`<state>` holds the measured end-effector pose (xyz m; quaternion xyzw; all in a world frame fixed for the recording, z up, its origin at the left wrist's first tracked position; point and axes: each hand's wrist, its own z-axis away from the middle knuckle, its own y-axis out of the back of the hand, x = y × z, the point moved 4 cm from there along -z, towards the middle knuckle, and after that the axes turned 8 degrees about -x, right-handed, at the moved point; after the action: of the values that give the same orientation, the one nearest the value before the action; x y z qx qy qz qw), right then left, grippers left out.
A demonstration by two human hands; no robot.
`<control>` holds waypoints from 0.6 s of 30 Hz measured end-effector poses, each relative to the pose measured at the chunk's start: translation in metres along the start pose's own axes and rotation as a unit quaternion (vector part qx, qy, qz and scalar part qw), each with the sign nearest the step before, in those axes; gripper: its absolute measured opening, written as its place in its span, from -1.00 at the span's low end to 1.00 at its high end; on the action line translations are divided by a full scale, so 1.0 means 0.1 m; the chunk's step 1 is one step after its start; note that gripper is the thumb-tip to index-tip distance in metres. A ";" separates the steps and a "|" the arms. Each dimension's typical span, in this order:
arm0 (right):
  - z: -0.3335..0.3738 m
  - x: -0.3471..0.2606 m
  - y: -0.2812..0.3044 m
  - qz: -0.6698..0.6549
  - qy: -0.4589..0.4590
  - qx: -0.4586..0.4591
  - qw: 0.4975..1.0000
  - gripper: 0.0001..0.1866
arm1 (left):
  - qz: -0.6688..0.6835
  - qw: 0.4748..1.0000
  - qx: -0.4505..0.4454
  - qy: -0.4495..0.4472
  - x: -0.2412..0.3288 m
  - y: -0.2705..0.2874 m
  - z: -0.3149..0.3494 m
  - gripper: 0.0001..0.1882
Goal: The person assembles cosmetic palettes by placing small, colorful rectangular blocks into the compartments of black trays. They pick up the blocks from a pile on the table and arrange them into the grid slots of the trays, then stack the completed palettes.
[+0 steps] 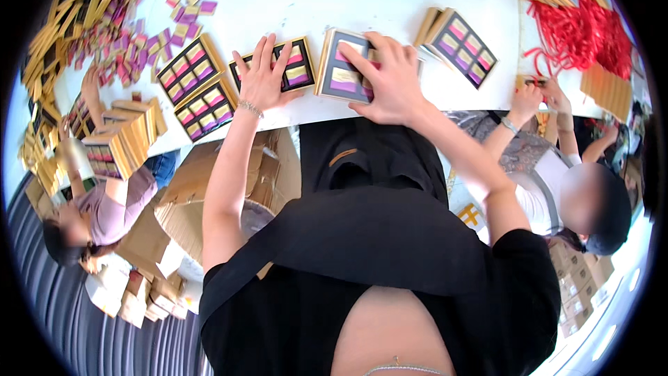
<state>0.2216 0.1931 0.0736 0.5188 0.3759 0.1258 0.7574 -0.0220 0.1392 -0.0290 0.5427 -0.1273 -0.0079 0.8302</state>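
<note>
My left hand (pixel 261 83) lies with fingers spread over a black-lined box (pixel 297 73) of small pink, purple and gold wrapped pieces. Just right of it is a gold-edged box with a grey-framed window lid (pixel 339 66), showing similar pieces. My right hand (pixel 391 76) spans that box, thumb at its near edge and fingers over its far side, hiding its right part. Two open filled boxes (pixel 186 73) lie left of my left hand. Beyond my right hand, a filled, windowed box (pixel 460 47) leans tilted on another.
Loose wrapped pieces (pixel 182 14) are scattered at the far left, near piled gold trays (pixel 83 10). Red ribbons (pixel 574 35) heap at the far right. Co-workers work at either side, one beside stacked boxes (pixel 125 141). A cardboard carton (pixel 209 184) stands below the table edge.
</note>
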 end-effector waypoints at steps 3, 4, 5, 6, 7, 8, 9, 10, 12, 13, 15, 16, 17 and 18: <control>0.44 0.38 0.68 0.076 -0.108 0.198 0.971 -0.03 | -0.025 0.997 -0.045 -0.060 0.39 0.07 -0.11 0.10; 0.61 0.69 0.79 0.108 -0.149 0.235 0.954 0.00 | -0.030 0.993 -0.042 -0.104 0.54 0.08 -0.18 0.10; 0.71 0.93 0.88 0.192 -0.174 0.228 0.939 0.03 | -0.028 0.991 -0.037 -0.129 0.70 0.09 -0.25 0.11; 0.80 1.19 0.89 0.218 -0.168 0.203 0.940 0.05 | -0.024 0.987 -0.036 -0.154 0.86 0.10 -0.30 0.11; 0.86 1.45 0.80 0.210 -0.164 0.159 0.951 0.05 | -0.028 0.985 -0.039 -0.164 0.98 0.10 -0.35 0.11; 0.92 1.66 0.63 0.211 -0.159 0.119 0.957 0.06 | -0.030 0.983 -0.042 -0.174 1.10 0.10 -0.42 0.11; 0.96 1.77 0.49 0.215 -0.162 0.101 0.958 0.05 | -0.034 0.983 -0.038 -0.178 1.17 0.10 -0.45 0.10; 0.90 1.82 0.38 0.215 -0.158 0.084 0.960 0.05 | -0.039 0.982 -0.045 -0.177 1.22 0.10 -0.45 0.11; 0.84 1.86 0.32 0.184 -0.131 0.086 0.970 0.05 | -0.022 0.985 -0.030 -0.168 1.24 0.09 -0.37 0.15; 0.81 1.84 0.33 0.199 -0.104 0.105 0.969 0.05 | 0.009 0.985 -0.038 -0.169 1.24 0.13 -0.32 0.15; 0.75 1.88 0.32 0.220 -0.085 0.093 0.967 0.07 | 0.088 0.985 0.030 -0.145 1.19 0.20 -0.05 0.10; 0.78 1.89 0.31 0.227 -0.077 0.085 0.967 0.10 | 0.133 0.982 0.073 -0.115 1.12 0.27 0.15 0.07; 0.81 1.91 0.28 0.232 -0.071 0.080 0.967 0.13 | 0.172 0.978 0.111 -0.044 0.99 0.28 0.43 0.06; 0.82 1.91 0.26 0.236 -0.060 0.075 0.967 0.16 | 0.215 0.964 0.154 0.026 0.90 0.25 0.71 0.05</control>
<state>0.4152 0.2581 0.0273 0.6549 0.2045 0.2412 0.6864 0.0459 0.0717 0.0390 0.6237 -0.2190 0.2051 0.7218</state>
